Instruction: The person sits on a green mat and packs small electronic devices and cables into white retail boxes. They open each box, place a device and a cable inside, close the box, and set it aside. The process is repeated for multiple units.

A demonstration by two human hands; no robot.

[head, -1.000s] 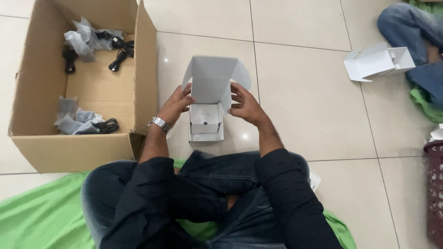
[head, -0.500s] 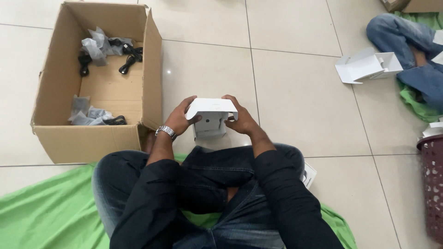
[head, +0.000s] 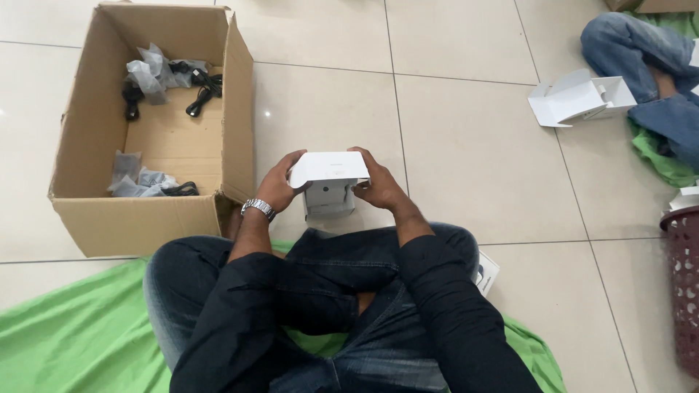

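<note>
Left hand (head: 277,187), right hand (head: 380,188) clasp white box (head: 329,182) sides; cardboard carton (head: 145,218) close left, open tile ahead.

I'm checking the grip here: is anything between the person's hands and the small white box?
Nothing visible does. The left hand and right hand both grip the small white box directly at its sides.

Two hands hold one small white box (head: 329,182) at the centre: one left hand (head: 279,185) and one right hand (head: 378,188). One wristwatch (head: 258,208) sits on the left wrist. One cardboard carton (head: 138,218) stands at ten o'clock. One opened white box (head: 579,98) lies at two o'clock. One maroon basket (head: 682,284) stands at four o'clock. One green cloth (head: 73,335) spreads at seven o'clock.
</note>
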